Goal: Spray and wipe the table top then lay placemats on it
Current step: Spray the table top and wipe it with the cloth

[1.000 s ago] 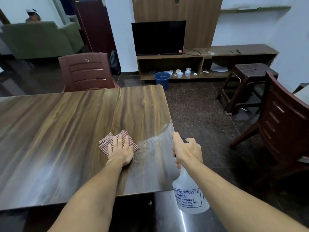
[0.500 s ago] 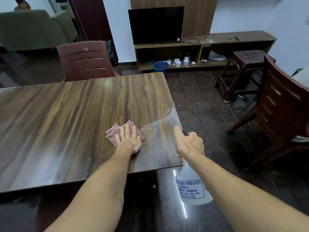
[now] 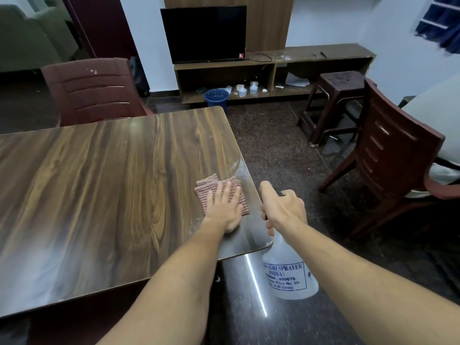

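Note:
My left hand (image 3: 224,207) presses flat, fingers straight, on a folded red-checked cloth (image 3: 211,186) near the right edge of the wood-grain table top (image 3: 99,183). A thin wet film of spray shows on the table beside the cloth. My right hand (image 3: 282,209) grips the head of a white translucent spray bottle (image 3: 288,272), held just off the table's right front corner, above the floor. No placemats are in view.
A brown plastic chair (image 3: 92,90) stands behind the table and another (image 3: 393,155) to the right. A brown stool (image 3: 333,100), a blue bucket (image 3: 216,97) and a TV (image 3: 204,33) on a low unit (image 3: 273,70) lie beyond, over dark floor.
My left hand has slid the cloth to the right over the sprayed patch toward the table's right edge. My right hand keeps holding the bottle beside the corner.

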